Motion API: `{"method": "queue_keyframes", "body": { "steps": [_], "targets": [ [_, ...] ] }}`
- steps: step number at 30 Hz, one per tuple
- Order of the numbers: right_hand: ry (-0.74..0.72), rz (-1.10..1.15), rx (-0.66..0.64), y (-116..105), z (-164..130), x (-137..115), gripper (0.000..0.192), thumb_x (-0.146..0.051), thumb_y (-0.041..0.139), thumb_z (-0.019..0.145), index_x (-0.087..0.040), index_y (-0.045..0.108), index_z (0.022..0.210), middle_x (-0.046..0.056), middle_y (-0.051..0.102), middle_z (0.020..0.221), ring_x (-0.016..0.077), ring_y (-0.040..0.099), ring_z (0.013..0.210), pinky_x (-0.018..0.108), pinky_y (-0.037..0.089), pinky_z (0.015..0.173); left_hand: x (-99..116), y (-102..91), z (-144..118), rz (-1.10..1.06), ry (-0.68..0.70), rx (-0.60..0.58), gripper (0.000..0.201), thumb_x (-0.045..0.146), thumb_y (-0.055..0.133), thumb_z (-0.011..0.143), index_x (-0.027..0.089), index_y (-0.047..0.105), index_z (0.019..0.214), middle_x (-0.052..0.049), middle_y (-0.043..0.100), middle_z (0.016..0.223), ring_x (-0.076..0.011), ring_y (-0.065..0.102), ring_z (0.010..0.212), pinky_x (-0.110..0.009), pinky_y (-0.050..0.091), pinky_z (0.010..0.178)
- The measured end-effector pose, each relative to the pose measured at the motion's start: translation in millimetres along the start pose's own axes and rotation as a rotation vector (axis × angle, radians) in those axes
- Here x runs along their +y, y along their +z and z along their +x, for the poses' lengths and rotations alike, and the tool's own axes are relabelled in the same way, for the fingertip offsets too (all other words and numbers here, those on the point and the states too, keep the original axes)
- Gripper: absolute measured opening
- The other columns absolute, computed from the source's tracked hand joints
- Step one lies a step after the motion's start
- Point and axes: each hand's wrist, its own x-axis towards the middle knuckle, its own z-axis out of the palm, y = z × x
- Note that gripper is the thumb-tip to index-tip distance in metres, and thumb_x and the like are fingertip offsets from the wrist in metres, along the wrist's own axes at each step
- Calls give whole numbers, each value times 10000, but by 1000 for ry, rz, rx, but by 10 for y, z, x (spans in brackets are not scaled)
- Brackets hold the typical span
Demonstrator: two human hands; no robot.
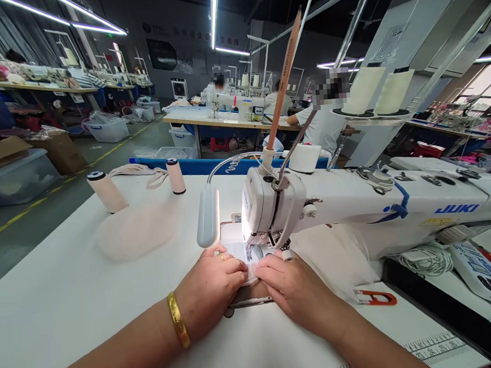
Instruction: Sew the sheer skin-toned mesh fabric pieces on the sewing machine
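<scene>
Both hands are at the needle area of a white JUKI sewing machine [272, 204], under its lit lamp [208, 216]. Fingers bent and pressed together, my left hand [219, 277] pinches the left edge of a small pale fabric piece [249, 279] just in front of the presser foot [250, 254]. Against the same piece, from the right, my right hand [291, 282] holds its thumb and fingers closed. The fingers hide much of the fabric. Behind my right hand, sheer beige fabric [336, 250] spreads beneath the machine arm.
A sheer beige piece [136, 232] and two thread spools, one being the left spool [107, 193], lie left. To the right are orange-handled snips [377, 297], a black phone-like slab [442, 310] and coiled cable [424, 259]. A printed ruler [437, 347] runs along the front.
</scene>
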Motion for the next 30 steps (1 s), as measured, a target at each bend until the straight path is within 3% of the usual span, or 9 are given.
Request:
{"method": "queue_keyframes", "body": {
  "steps": [13,23,30],
  "targets": [
    [16,-37,-10,46,-16,33,352,77,459,813,-206,617,950,53,683,962,233,555,853,351,421,742,15,17,-19,-2,47,-4,342,-41,456,828,185,670,971,-22,783,1004,-176,670,744,-440,412,951],
    [43,-54,31,103,17,65,322,31,413,884,-212,612,955,61,674,950,224,546,821,332,410,699,-44,16,18,31,20,25,314,-15,443,926,191,678,962,-17,796,1000,-175,694,767,-440,419,937],
    [101,-39,59,108,40,86,336,-23,456,915,-230,653,1091,84,689,1113,224,604,853,338,479,736,-112,58,35,74,17,60,301,32,435,982,192,690,972,-10,799,992,-172,711,791,-426,442,917]
  ]
}}
